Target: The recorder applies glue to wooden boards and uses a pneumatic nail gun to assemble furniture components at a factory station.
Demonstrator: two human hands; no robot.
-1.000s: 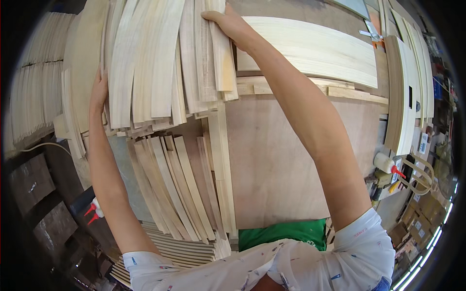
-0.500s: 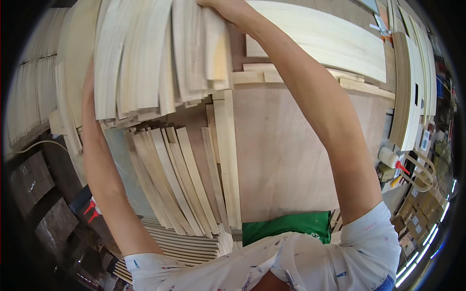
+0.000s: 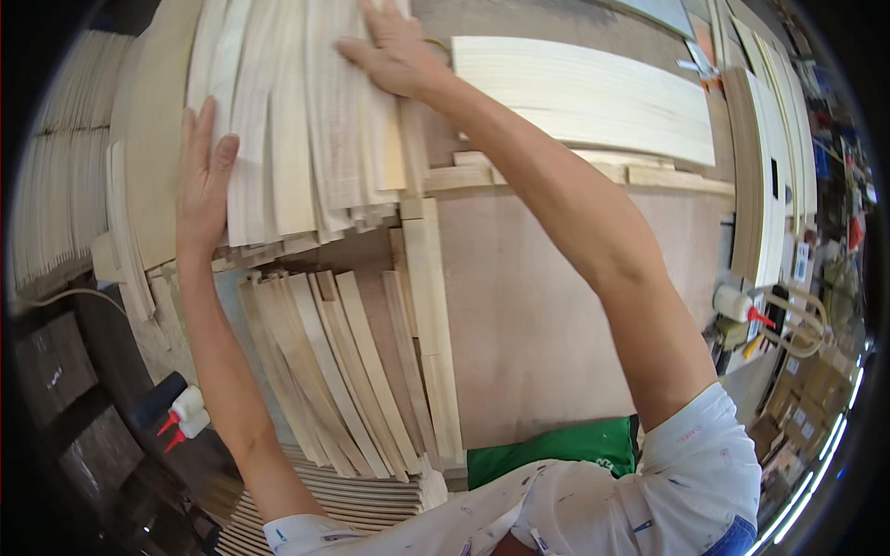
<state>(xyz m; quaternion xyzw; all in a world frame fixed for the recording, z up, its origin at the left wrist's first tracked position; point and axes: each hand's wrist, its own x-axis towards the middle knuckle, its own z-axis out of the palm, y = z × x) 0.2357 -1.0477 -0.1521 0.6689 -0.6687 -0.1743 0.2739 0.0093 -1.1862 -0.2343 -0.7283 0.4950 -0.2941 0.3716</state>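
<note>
Strips of thin pale wood (image 3: 297, 120), a fanned bundle, lie flat on the far part of the table (image 3: 547, 306), under both my hands. My left hand (image 3: 202, 185) presses on the bundle's left edge, fingers straight and close together, palm down. My right hand (image 3: 394, 51) rests on the top right of the bundle, fingers spread flat over the strips; nothing pinched. A second fan of strips (image 3: 343, 371) lies nearer me, just below the first, its upper ends close to the bundle's lower ends. A long upright slat (image 3: 431, 324) runs beside both. Broad pale sheet (image 3: 584, 93) to the right, apart. Glue bottles with red tips (image 3: 185, 412) at lower left. Risk, as I judge it: the strips are loose and overlapped, so uneven pressure could let the lower ends splay or slide onto the near fan and mix the two.
</note>
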